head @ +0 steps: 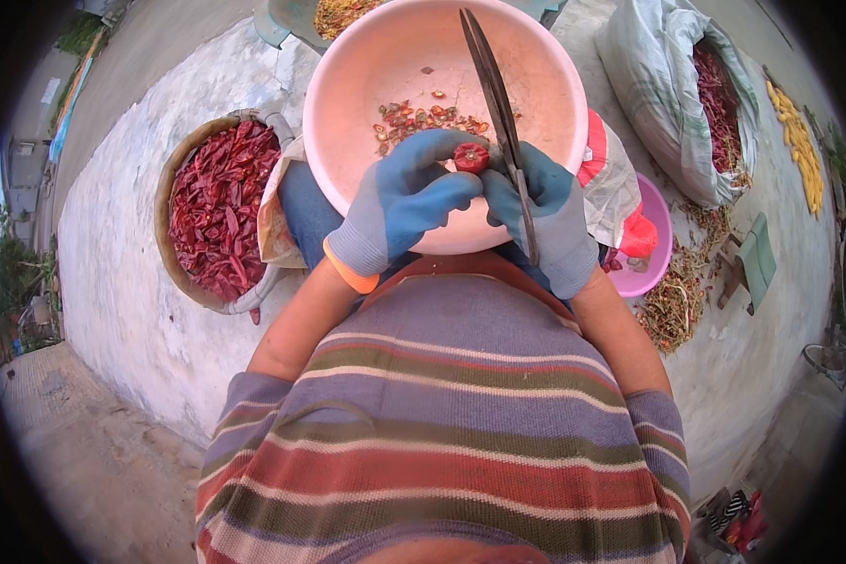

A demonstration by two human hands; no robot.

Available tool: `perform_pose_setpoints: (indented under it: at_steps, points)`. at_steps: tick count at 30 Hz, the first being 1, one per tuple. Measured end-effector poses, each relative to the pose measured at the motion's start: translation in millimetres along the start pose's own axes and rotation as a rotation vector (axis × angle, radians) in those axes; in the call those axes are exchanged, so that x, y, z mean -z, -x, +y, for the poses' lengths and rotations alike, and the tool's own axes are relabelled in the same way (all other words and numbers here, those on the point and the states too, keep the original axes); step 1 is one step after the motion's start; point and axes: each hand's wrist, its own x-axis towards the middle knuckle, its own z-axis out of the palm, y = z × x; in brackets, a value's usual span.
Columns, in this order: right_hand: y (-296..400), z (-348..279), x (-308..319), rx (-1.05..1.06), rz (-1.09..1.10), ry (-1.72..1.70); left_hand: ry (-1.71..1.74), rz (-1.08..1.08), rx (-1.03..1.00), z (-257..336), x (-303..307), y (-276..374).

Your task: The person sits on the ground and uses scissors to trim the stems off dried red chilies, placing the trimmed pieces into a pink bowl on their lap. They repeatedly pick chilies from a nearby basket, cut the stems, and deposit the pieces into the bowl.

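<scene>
A pink plastic basin (pixel 550 63) rests at my lap, with red dried chili pieces (pixel 423 118) scattered on its bottom. Above it my left hand (pixel 419 190), in a blue and grey work glove, holds a dark red dried chili (pixel 471 158) between thumb and fingers, its round end towards me. My right hand (pixel 539 204), gloved the same way, is closed around a pair of long dark metal scissors (pixel 493 84), whose blades point up and away over the basin and look nearly together. The fingertips of both hands are close together beside the chili.
To the left stands a round basket (pixel 166 211) full of dried red chilies. On the right are a white woven sack (pixel 648 92) of chilies, a purple basin (pixel 659 247), a heap of stems (pixel 673 310), a small green stool (pixel 756 261) and yellow corn cobs (pixel 797 148). A green container (pixel 296 25) lies beyond the pink basin.
</scene>
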Motion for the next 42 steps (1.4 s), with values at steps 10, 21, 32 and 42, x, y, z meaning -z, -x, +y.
perform_pose_setpoints:
  at_steps: [10,21,32,42]
  points:
    - [-3.5,-14.3,-6.9,-0.215,-0.039,-0.018,0.161,0.153,-0.01,-5.0,-3.3,4.7]
    - [15.2,-51.2,27.4,0.484,-0.058,0.97,0.126,0.156,-0.227,-12.0,4.9,14.6]
    - [16.2,-57.1,25.8,0.452,-0.108,1.083,0.02,0.074,-0.279,-8.8,13.6,15.4]
    - [14.6,-45.2,24.0,0.328,-0.155,1.044,0.065,0.02,-0.148,-1.0,13.2,15.9]
